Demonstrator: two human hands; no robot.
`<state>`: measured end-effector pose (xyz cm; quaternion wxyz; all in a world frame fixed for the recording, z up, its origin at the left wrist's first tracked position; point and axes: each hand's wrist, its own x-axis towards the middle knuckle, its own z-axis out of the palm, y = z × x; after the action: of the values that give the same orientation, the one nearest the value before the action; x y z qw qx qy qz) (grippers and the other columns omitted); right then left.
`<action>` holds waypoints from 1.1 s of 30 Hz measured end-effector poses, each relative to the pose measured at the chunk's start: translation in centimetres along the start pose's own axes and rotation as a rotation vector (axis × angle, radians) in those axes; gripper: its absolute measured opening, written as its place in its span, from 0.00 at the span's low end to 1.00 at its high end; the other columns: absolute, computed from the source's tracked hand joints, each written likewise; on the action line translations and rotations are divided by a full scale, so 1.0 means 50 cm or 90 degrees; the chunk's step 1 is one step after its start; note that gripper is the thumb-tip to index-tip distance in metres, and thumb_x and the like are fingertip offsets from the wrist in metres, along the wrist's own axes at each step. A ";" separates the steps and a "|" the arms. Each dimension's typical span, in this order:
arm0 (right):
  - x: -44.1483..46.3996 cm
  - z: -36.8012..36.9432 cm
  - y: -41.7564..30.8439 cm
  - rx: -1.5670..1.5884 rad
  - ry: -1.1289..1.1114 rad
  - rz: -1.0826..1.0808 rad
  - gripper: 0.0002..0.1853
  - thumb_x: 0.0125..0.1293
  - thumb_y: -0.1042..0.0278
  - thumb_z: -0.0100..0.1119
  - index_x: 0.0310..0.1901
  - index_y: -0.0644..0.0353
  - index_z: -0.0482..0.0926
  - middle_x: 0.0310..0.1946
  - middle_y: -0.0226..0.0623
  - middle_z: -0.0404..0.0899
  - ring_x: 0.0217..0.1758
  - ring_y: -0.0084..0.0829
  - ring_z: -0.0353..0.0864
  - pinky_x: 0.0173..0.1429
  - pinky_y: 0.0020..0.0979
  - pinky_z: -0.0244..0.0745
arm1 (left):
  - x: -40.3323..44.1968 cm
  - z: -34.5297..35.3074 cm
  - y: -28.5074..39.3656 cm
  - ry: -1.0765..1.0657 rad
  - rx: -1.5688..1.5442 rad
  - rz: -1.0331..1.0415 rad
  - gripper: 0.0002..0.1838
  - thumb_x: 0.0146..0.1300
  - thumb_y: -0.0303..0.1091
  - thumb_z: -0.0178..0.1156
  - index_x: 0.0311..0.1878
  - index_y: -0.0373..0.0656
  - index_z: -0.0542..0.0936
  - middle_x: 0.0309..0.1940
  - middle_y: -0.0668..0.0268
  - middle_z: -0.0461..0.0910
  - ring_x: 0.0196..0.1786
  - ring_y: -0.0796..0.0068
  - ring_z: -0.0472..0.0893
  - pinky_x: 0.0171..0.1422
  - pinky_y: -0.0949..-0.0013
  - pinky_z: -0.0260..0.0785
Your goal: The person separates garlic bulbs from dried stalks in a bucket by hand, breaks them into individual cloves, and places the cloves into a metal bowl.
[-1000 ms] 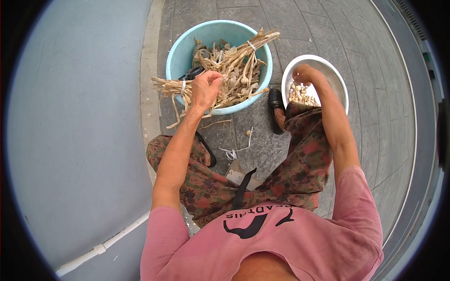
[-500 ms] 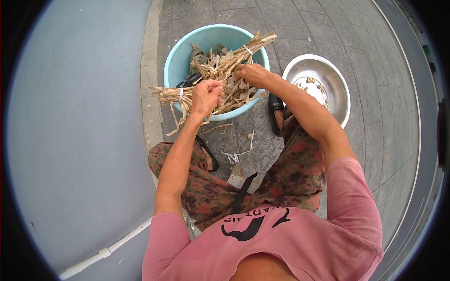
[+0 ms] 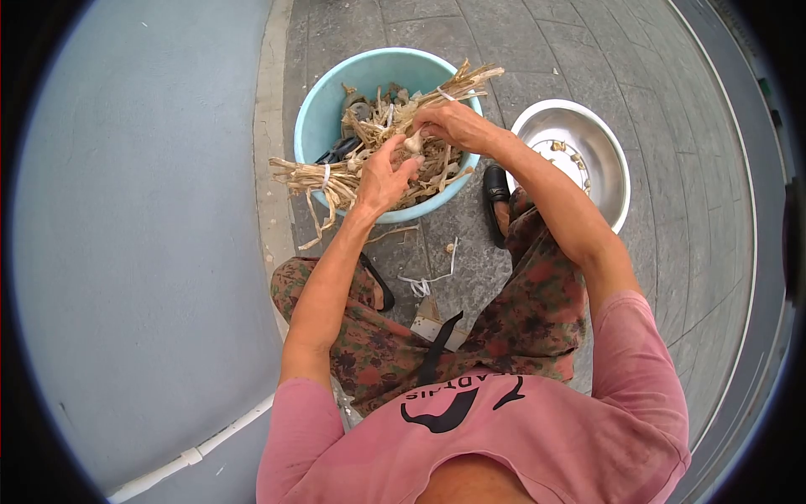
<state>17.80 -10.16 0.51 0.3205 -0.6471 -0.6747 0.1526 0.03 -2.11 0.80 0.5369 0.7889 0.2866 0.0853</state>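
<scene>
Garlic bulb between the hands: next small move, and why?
Probably close the left hand on the garlic bulb: its thumb and fingers look spread beside the bulb, while the right hand seems to have it by the top, over the blue tub.

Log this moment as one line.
left hand: spread near garlic bulb | right hand: holding it | both: over blue tub | metal bowl: cloves inside

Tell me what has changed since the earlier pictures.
The right hand has moved left from over the metal bowl to the blue tub, where it now grips a garlic bulb near its top. The left hand has parted its fingers beside the bulb. The tied stalks over the tub's left rim and the white string stayed put.
</scene>
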 end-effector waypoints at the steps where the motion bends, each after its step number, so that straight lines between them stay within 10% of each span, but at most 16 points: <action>1: 0.001 0.005 0.001 -0.004 -0.004 -0.005 0.07 0.57 0.71 0.53 0.38 0.61 0.75 0.30 0.41 0.78 0.36 0.44 0.77 0.38 0.41 0.69 | -0.004 -0.003 0.012 -0.034 -0.027 -0.066 0.23 0.57 0.33 0.57 0.54 0.33 0.69 0.34 0.57 0.77 0.34 0.71 0.77 0.38 0.69 0.70; 4: 0.002 0.008 -0.021 -0.045 -0.015 -0.009 0.08 0.57 0.70 0.54 0.38 0.59 0.76 0.31 0.39 0.77 0.36 0.43 0.77 0.38 0.40 0.70 | 0.004 -0.005 -0.003 -0.020 0.111 0.065 0.18 0.58 0.32 0.54 0.48 0.30 0.70 0.32 0.49 0.76 0.38 0.56 0.77 0.42 0.61 0.67; 19: -0.003 0.015 -0.054 -0.122 -0.004 -0.052 0.08 0.55 0.69 0.54 0.36 0.56 0.79 0.31 0.38 0.79 0.35 0.40 0.78 0.38 0.38 0.72 | -0.007 0.011 -0.006 0.005 0.322 0.169 0.10 0.61 0.30 0.48 0.39 0.31 0.63 0.27 0.41 0.73 0.33 0.40 0.75 0.37 0.48 0.65; 33: 0.013 0.023 -0.095 0.071 0.214 0.174 0.08 0.54 0.62 0.56 0.31 0.56 0.81 0.19 0.38 0.78 0.25 0.40 0.77 0.31 0.36 0.69 | 0.001 0.026 0.025 0.206 0.059 0.228 0.10 0.62 0.30 0.48 0.43 0.35 0.63 0.23 0.47 0.72 0.27 0.46 0.75 0.28 0.54 0.63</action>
<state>13.41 -9.83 2.73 0.4398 -0.7302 -0.5086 0.1214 1.11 -3.43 1.41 0.4237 0.8268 0.2281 0.2913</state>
